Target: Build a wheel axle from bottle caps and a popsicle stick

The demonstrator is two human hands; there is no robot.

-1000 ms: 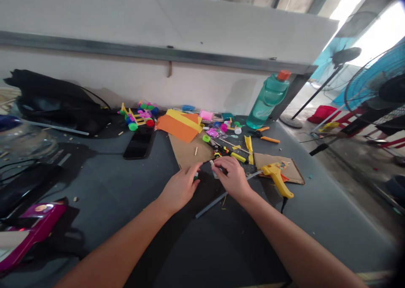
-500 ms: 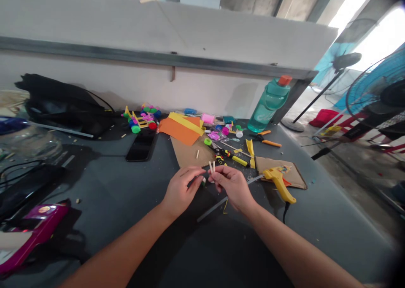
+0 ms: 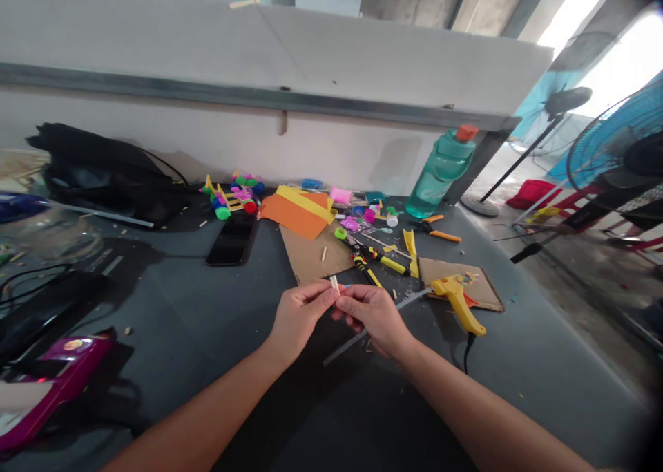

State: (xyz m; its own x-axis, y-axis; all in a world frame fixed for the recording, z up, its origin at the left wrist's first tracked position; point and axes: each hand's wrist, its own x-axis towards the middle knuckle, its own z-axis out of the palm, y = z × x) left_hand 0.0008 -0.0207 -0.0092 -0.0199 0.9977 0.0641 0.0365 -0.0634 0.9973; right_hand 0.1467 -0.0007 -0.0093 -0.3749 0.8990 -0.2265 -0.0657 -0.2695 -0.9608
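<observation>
Two short pale sticks [image 3: 335, 285], side by side and nearly upright, are held between the meeting fingertips of both hands, above the bench [image 3: 217, 341]. The left grip [image 3: 299, 314] is narrow, thumb and forefinger pinched at the sticks; the right grip [image 3: 376, 318] is likewise narrow, its fingertips closed about their lower ends. Whatever else lies within the fingers is hidden.

Just beyond the grips lies a sheet of brown cardboard [image 3: 308, 258], bearing a separate pale stub [image 3: 324, 253]; overlapping its far part are an orange sheet [image 3: 295, 215] and a yellow strip [image 3: 313, 206]. Beyond the right grip, near it, are yellow-and-black pliers [image 3: 367, 270] and a yellow-handled tool [image 3: 391, 260]. To the right of the right grip, a yellow glue gun [image 3: 456, 302] rests on a second piece of cardboard [image 3: 484, 287]; a translucent glue stick [image 3: 344, 349] appears to run from the gun behind the right grip, emerging on its near side.

Farther out, beyond and left of the left grip, lie a black phone [image 3: 231, 242] and a cluster of coloured pieces [image 3: 235, 194]. Well beyond the right grip stand a teal bottle [image 3: 438, 175] and, nearer, orange-handled pliers [image 3: 443, 234]. Well left is a magenta device [image 3: 65, 368].
</observation>
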